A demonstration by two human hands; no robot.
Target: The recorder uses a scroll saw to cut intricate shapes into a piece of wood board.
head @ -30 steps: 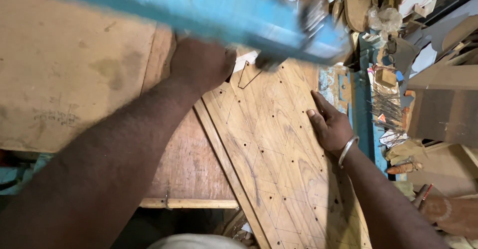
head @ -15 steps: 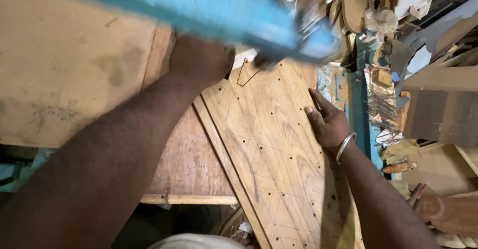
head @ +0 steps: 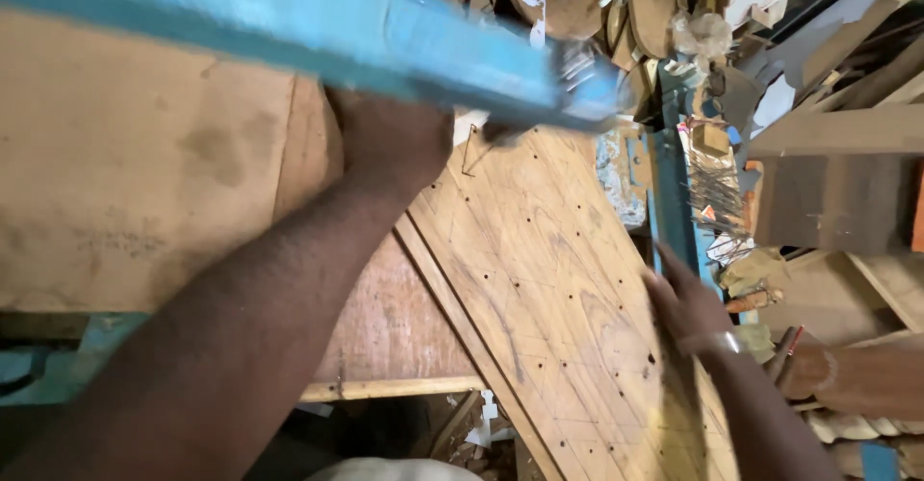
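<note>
We see the left hand (head: 390, 144) laid on the upper end of a long plywood board (head: 539, 279) that runs slantwise down the tabletop (head: 125, 173). Its fingers are hidden under a blurred blue bar (head: 318, 34) crossing the top of the view, so we cannot tell whether they are spread or curled. The right hand (head: 683, 303) rests at the board's right edge, fingers together and stretched flat along it, gripping nothing; a pale band (head: 730, 341) circles that wrist.

The board bears pencilled lines and rows of small dark holes, and it lies over a reddish-brown panel (head: 385, 327). To the right, just beside the board, stands a blue upright frame (head: 674, 202). Beyond it we make out a crumpled clear plastic bag (head: 703, 31) near the top, a bundle of thin metal pins (head: 717, 192) below it, and stacked brown wooden offcuts (head: 828, 202) at the far right. We make out no labels or signs clearly.
</note>
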